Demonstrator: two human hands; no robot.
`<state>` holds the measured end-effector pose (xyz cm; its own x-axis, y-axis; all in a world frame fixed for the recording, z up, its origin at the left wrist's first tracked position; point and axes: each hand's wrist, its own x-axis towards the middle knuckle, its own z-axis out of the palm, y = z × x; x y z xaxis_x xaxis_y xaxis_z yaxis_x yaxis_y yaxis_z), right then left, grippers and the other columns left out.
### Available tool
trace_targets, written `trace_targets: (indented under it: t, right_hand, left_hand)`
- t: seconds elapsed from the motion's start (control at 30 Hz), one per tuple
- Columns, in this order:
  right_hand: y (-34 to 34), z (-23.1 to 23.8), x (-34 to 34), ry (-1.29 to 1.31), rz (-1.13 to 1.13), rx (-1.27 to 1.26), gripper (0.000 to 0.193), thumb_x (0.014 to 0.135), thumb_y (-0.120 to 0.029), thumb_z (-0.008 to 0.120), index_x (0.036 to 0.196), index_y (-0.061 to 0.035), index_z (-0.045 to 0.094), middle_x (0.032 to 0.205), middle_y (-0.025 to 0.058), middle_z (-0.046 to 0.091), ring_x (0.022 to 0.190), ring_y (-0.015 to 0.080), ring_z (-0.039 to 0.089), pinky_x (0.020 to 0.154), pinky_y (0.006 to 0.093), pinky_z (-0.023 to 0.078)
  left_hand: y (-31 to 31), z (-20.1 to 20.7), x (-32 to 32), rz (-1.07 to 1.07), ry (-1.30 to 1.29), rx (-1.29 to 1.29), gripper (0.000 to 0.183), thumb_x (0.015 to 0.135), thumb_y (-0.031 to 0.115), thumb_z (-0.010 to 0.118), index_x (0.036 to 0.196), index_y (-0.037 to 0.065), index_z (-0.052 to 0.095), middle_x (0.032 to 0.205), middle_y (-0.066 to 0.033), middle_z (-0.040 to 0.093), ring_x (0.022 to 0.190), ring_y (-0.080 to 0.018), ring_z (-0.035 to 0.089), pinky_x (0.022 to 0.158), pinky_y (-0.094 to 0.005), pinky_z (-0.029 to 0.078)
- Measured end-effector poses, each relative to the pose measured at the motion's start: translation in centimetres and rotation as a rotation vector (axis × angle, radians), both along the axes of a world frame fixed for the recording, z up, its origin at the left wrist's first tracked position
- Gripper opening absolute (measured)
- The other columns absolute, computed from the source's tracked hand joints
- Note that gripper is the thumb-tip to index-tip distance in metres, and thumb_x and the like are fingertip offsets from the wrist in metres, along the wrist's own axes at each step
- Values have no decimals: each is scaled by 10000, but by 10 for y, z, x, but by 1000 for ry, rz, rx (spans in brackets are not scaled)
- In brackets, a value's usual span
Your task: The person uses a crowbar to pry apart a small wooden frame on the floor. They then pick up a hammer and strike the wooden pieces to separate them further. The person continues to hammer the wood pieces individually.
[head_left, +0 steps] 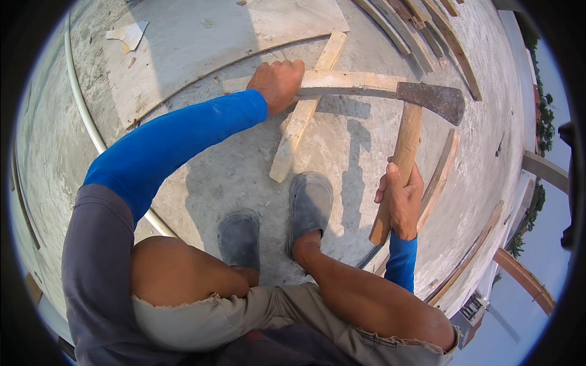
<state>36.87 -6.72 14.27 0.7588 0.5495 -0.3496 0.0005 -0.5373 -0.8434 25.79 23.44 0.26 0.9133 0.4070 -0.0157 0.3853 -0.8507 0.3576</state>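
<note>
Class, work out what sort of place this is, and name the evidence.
Probably an outdoor building site: a rough grey concrete floor, long brown wooden boards lying loose on it, and a dark-headed, brown wooden-handled hatchet in the right hand.

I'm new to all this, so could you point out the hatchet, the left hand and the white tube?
Hatchet [408,137]: head view, upper part of its wooden handle.
Left hand [278,84]: head view, back of the hand.
White tube [80,104]: head view, its upper stretch.
</note>
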Motion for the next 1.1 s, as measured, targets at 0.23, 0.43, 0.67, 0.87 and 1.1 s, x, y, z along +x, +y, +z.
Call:
trace_targets:
  t: [0.23,0.43,0.67,0.87,1.1]
  right_hand:
    - [-39,-32,-25,243,-101,-54,353,1040,-340,734,1103,-18,604,682,33,590,479,113,552,444,264,457]
    - [-35,-37,-32,256,-57,-53,356,1045,-299,725,1176,12,611,716,34,594,514,103,566,458,253,469]
    - [-20,-41,-32,233,-44,-26,332,1043,-273,728,1164,13,608,732,38,597,551,101,571,485,259,490]
    - [-17,-48,-32,209,-63,0,355,1038,-296,735,1161,7,596,720,44,591,530,114,570,471,268,497]
    - [-23,-53,-32,202,-65,-9,384,1031,-306,744,1181,12,590,721,41,588,526,118,575,462,266,501]
  left_hand:
    - [-10,-1,-6,26,-58,47,443,858,225,875,1114,45,561,1053,-165,700,1018,-350,718,897,-501,565]
    - [-12,-2,-8,16,-61,83,472,851,242,883,1143,51,564,1082,-156,683,1040,-345,709,926,-499,558]
    - [-17,-9,-16,5,-142,127,414,876,188,828,1174,47,579,1113,-125,652,1073,-301,673,937,-481,545]
    - [-19,-20,-24,-46,-231,261,251,905,70,703,1133,56,600,1033,-98,615,962,-257,641,847,-429,525]
    - [-22,-22,-27,-65,-258,335,249,902,67,694,1134,56,603,1009,-90,605,934,-233,627,811,-410,516]
